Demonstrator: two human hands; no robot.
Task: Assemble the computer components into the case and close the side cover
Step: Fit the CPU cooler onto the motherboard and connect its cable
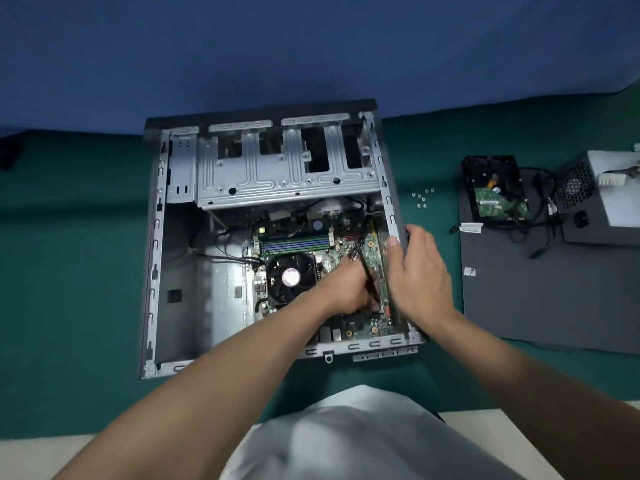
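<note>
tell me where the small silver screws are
Head view: the small silver screws lie on the green mat right of the open grey metal computer case, between it and the black hard drive.

On my feed I log one case [156, 271], one drive cage [277, 181], one motherboard [372, 244] and one CPU fan [289, 277]. I count two hands, entered as one left hand [349, 289] and one right hand [419, 271], with one slim black item [362, 268] listed beside them. Further entries on my sheet: one side cover [536, 306], one hard drive [493, 188], one power supply [616, 199], and loose screws [422, 198], which I put at perhaps six or seven, since they show too small and blurred for a firm tally.
</note>
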